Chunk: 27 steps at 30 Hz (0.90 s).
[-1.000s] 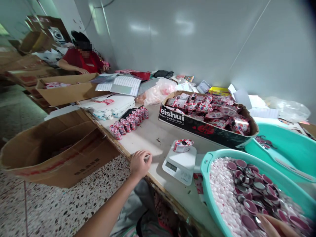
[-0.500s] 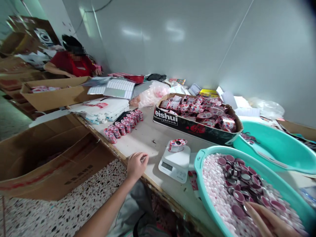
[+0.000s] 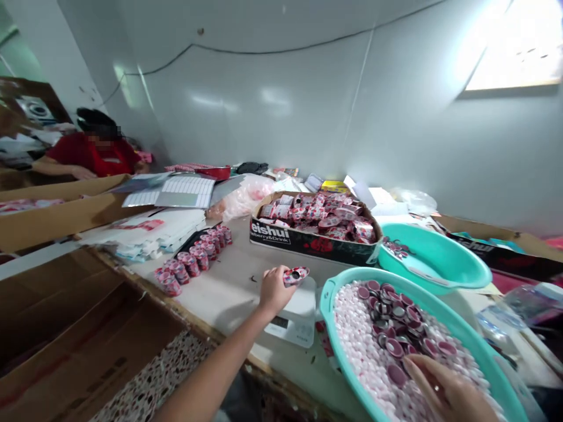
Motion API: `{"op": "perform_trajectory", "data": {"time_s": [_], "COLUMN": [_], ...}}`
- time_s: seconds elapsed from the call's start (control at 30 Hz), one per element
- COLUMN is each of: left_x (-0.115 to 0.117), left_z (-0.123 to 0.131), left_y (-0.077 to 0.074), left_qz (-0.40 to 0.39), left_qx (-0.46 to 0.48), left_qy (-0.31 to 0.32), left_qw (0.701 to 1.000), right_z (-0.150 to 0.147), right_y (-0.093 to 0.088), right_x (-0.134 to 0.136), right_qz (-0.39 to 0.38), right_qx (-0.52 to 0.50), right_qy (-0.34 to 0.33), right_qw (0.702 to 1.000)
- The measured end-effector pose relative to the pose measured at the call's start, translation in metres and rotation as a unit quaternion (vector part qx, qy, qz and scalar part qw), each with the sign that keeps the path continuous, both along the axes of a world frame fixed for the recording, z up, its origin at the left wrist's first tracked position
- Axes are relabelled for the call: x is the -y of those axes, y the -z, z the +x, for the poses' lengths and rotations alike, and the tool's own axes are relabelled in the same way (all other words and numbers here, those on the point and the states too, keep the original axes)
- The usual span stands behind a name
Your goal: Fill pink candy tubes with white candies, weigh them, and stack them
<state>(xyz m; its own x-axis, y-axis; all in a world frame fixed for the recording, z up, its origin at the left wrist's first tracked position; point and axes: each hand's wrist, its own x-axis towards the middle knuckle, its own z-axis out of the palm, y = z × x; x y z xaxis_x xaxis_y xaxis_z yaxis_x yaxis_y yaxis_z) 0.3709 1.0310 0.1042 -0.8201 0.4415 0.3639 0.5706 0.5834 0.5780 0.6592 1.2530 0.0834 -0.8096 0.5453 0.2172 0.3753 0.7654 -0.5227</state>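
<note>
My left hand [image 3: 275, 290] is closed around the side of a small red-and-white printed packet [image 3: 296, 275] with a dark round opening on top. It is over the white digital scale [image 3: 301, 305]; whether the packet still touches the pan I cannot tell. My right hand [image 3: 448, 384] is over the near turquoise basin [image 3: 331, 316], its thumb and fingers pinched together beside the maroon caps. Anything between those fingertips is too small to make out. Round white candies [image 3: 352, 334] fill this basin, with a heap of maroon-and-dark caps [image 3: 398, 316] on top.
Several similar packets [image 3: 193, 262] stand in a row at left. Behind the scale, a black carton [image 3: 308, 246] holds many packets. A second turquoise basin [image 3: 440, 258] stands beyond. Large cardboard boxes [image 3: 109, 328] line the left edge; a person in red [image 3: 94, 152] sits behind.
My left hand has moved from the table edge to the scale and gripped the packet there. My right hand remains pinched over the caps. The view has shifted to the right.
</note>
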Motion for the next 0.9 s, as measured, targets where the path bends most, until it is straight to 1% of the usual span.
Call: {"op": "perform_trajectory", "data": {"time_s": [0.03, 0.1, 0.17, 0.23, 0.3, 0.37, 0.43, 0.53, 0.6, 0.73, 0.83, 0.9], "left_x": [-0.001, -0.002, -0.003, -0.007, -0.017, -0.029, -0.040, -0.050, -0.052, -0.052, -0.053, -0.053], "left_z": [0.001, 0.006, 0.014, 0.023, 0.030, 0.036, 0.040, 0.047, 0.051, 0.057, 0.058, 0.058], "left_y": [-0.006, -0.026, -0.049, -0.070, -0.082, -0.083, -0.078, -0.071, -0.071, -0.077, -0.078, -0.076], "left_qz": [0.007, 0.039, 0.073, 0.085, 0.069, 0.035, 0.011, 0.006, 0.011, 0.004, 0.004, 0.025], "left_qx": [-0.005, -0.039, -0.097, -0.157, -0.184, -0.170, -0.144, -0.128, -0.133, -0.145, -0.121, -0.089], "left_qy": [0.005, 0.031, 0.083, 0.147, 0.201, 0.228, 0.238, 0.242, 0.245, 0.264, 0.261, 0.246], "left_qw": [1.000, 0.998, 0.989, 0.973, 0.960, 0.958, 0.961, 0.962, 0.960, 0.953, 0.958, 0.965], "right_z": [-0.001, -0.003, -0.005, -0.006, -0.007, -0.007, -0.008, -0.009, -0.011, -0.012, -0.012, -0.012], "right_y": [-0.001, -0.003, -0.005, -0.008, -0.011, -0.013, -0.014, -0.015, -0.017, -0.023, -0.026, -0.026], "right_x": [0.002, 0.005, 0.006, 0.007, 0.010, 0.013, 0.016, 0.019, 0.020, 0.021, 0.022, 0.023], "right_qz": [0.004, 0.006, -0.001, -0.007, -0.009, -0.009, -0.009, -0.016, -0.025, -0.035, -0.030, -0.026], "right_qx": [-0.005, -0.006, 0.002, 0.006, -0.002, -0.009, -0.009, -0.006, -0.003, 0.000, -0.003, 0.000], "right_qy": [-0.001, -0.011, -0.027, -0.034, -0.023, -0.016, -0.015, -0.013, -0.012, -0.016, -0.007, 0.003], "right_qw": [1.000, 1.000, 1.000, 0.999, 1.000, 1.000, 1.000, 1.000, 1.000, 0.999, 1.000, 1.000]}}
